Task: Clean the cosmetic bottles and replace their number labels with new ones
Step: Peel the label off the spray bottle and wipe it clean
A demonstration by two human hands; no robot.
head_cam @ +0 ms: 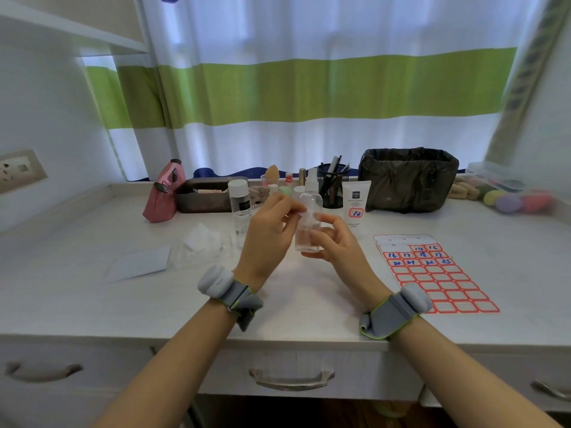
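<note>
My right hand (332,242) holds a small clear spray bottle (310,208) upright above the middle of the desk, fingers curled round its lower half. My left hand (272,230) pinches something small and pale at the bottle's front, near its shoulder; what it is stays blurred. A red-bordered label sheet (432,273) lies flat to the right, with blue handwritten numbers on its upper rows. A white tube (357,205) carrying a label marked 10 stands behind the bottle. A clear bottle with a white cap (239,205) stands left of my hands.
Cotton pads in a clear bag (202,245) and a white paper (139,265) lie at left. At the back stand a pink pouch (163,196), a dark tray (204,194), a mesh pen cup (333,186) and a bin with a black liner (408,180). Coloured sponges (509,200) sit far right.
</note>
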